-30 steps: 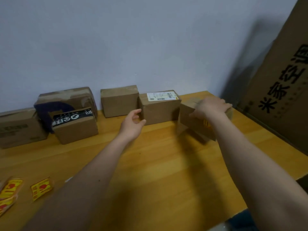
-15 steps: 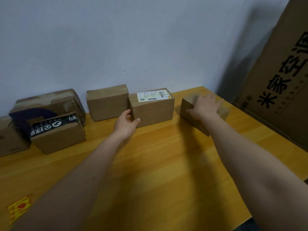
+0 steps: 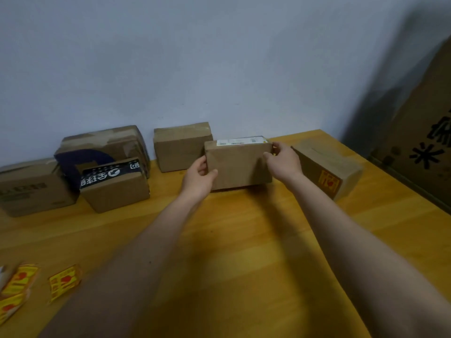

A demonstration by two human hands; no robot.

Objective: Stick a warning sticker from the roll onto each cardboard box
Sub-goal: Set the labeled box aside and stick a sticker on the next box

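Observation:
A cardboard box with a white shipping label stands at the back of the wooden table. My left hand grips its left side and my right hand grips its right side. To its right lies a box bearing a yellow and red warning sticker. A loose warning sticker and a strip of stickers lie at the table's front left. No roll core shows.
Several more cardboard boxes line the wall: a plain one, one with black tape, a larger one with a dark blue patch and one at the far left. A big printed carton leans at the right.
My right hand left the stickered box on the right and moved left to the labelled box. My left hand closed on that box's left side. The view swung slightly.

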